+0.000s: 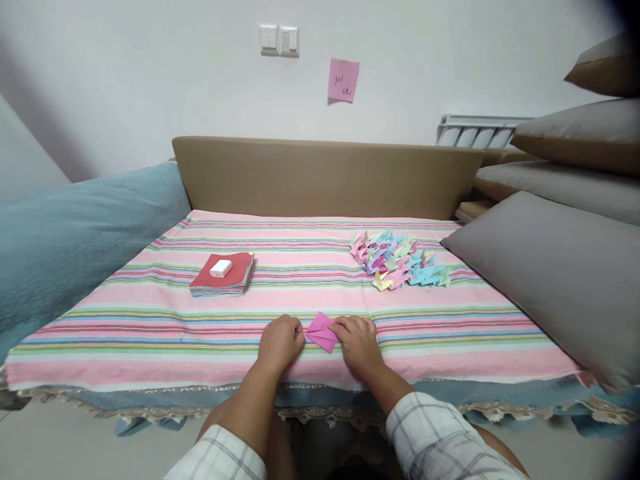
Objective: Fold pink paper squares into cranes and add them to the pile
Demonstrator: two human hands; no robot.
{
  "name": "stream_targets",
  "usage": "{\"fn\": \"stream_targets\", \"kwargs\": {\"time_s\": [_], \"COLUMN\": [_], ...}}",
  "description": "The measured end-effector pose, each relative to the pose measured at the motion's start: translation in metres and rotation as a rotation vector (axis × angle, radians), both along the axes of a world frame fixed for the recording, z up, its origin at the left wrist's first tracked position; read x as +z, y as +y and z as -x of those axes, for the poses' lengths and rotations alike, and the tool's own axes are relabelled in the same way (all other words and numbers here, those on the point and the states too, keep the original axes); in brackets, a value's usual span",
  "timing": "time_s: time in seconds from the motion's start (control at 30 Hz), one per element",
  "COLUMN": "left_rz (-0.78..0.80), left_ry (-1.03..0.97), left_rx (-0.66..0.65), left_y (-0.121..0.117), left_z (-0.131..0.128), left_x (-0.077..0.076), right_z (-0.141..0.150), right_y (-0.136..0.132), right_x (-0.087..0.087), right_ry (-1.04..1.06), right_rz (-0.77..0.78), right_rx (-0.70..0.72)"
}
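Observation:
A bright pink folded origami paper (321, 333), roughly diamond-shaped with crease lines, lies on the striped cloth (150, 353) between my hands. My left hand (283, 341) is closed at the paper's left tip, fingers curled and pinched there. On the other side, my right hand (359, 341) has its thumb and fingers pinched on the paper's right edge. Fingertips of both hands partly cover the paper's ends.
Behind to the right lies a pile of folded paper cranes (395, 260) in several colours. A stack of square paper (220, 283), red on top, sits at left with a small white case (221, 268) on it. Grey cushions (555, 267) flank the right; a blue-covered armrest (100, 233) the left.

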State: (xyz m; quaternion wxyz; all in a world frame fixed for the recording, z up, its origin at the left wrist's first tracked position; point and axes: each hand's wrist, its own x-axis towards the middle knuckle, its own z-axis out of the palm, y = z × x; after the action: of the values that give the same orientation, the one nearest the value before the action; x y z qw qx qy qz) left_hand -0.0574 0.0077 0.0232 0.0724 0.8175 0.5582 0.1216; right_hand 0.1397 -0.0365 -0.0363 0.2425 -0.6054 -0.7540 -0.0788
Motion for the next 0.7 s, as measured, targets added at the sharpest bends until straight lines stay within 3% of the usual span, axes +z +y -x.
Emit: {"fn": "stream_targets", "kwargs": {"time_s": [0.1,0.27,0.43,0.53,0.7], "left_rz": [-0.096,-0.131,-0.111,-0.188,-0.24], "left_ry": [-0.12,-0.168,-0.07,-0.071,-0.047], "left_rx": [0.005,-0.19,-0.13,-0.076,-0.325], "left_y": [-0.004,-0.01,-0.008,-0.012,-0.027], "left_z": [-0.002,-0.014,-0.018,-0.022,-0.039], "left_x": [-0.002,-0.012,-0.014,-0.013,-0.027], "right_z": [0.0,0.0,0.0,0.001,0.002], "right_y": [0.0,0.0,-0.001,-0.001,-0.001], "right_x": [0.0,0.0,0.001,0.002,0.003], "right_ry": [0.006,0.007,0.02,0.011,-0.015], "right_rz": [-0.006,0.001,0.001,-0.006,-0.003], "right_rx": [-0.001,0.0,0.007,0.007,-0.021]}}
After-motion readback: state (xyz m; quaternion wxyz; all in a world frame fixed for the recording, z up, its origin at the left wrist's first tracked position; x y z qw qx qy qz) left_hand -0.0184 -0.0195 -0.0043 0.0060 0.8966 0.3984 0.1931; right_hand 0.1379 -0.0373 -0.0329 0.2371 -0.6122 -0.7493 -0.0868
